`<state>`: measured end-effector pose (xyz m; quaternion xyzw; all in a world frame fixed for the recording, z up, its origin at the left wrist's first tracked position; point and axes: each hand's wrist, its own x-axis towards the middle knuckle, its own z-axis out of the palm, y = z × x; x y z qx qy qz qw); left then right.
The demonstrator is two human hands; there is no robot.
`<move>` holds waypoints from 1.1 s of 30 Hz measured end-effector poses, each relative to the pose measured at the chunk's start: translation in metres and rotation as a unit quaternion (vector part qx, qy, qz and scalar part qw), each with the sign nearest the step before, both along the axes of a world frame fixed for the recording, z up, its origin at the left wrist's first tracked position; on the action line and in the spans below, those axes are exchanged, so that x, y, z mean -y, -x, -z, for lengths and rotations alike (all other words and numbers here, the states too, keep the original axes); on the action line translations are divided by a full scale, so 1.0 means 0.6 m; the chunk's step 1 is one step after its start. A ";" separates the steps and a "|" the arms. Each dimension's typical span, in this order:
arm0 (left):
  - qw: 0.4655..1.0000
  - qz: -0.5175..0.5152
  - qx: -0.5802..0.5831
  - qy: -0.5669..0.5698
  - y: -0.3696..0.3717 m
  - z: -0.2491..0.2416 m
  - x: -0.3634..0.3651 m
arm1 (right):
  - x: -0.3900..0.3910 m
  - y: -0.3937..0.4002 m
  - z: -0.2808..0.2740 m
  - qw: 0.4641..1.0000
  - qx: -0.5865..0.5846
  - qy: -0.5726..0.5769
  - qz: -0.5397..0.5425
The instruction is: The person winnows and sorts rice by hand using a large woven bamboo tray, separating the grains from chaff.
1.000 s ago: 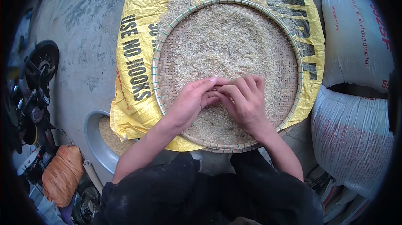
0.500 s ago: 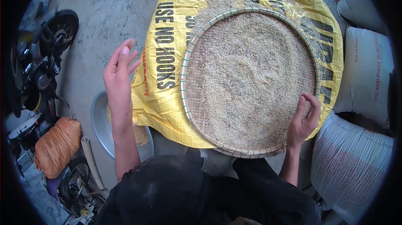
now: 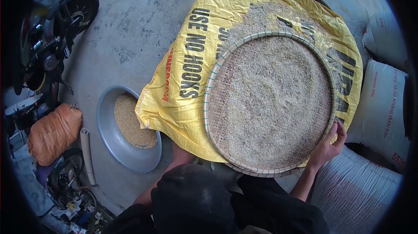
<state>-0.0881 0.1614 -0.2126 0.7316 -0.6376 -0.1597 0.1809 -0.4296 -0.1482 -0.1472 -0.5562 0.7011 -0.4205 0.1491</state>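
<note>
A round woven winnowing tray (image 3: 217, 81) with a green-laced rim carries a spread layer of pale broken grain (image 3: 272, 99). It rests on a yellow woven sack (image 3: 174, 116) printed "USE NO HOOKS". My right hand (image 3: 331, 144) is at the tray's lower right rim, fingers loosely curled and thumb near the edge; no firm grip shows. My left hand (image 3: 183, 154) is low, by the sack's lower edge, its fingers hidden. Left of it stands a metal basin (image 3: 102, 125) holding golden grain (image 3: 130, 123).
Full white sacks (image 3: 383, 103) stand along the right. Parked motorbikes (image 3: 52, 55), an orange bundle (image 3: 54, 133) and a pale pole (image 3: 87, 157) are at the left. More loose grain (image 3: 265, 18) lies on the yellow sack beyond the tray. The floor is concrete (image 3: 130, 29).
My left hand has dropped from its raised spot over the basin to the sack's lower edge. My right hand has shifted outward along the tray's rim. The camera view has turned slightly.
</note>
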 end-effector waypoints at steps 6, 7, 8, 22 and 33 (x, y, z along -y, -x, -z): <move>0.998 -0.038 -0.025 -0.032 0.006 -0.001 -0.002 | -0.002 -0.010 0.007 0.999 0.013 0.000 -0.034; 0.998 -0.042 -0.030 -0.037 0.006 -0.001 -0.002 | -0.005 -0.010 0.007 0.999 0.015 -0.008 -0.034; 0.997 -0.045 -0.035 -0.043 0.007 -0.002 -0.002 | -0.007 -0.008 0.007 0.999 0.014 -0.008 -0.031; 0.984 -0.059 -0.108 -0.129 -0.003 -0.011 0.029 | -0.022 0.008 0.009 0.998 0.055 -0.027 -0.031; 0.961 -0.101 -0.160 -0.202 -0.010 -0.035 0.056 | -0.075 0.139 0.022 0.978 0.095 0.028 0.184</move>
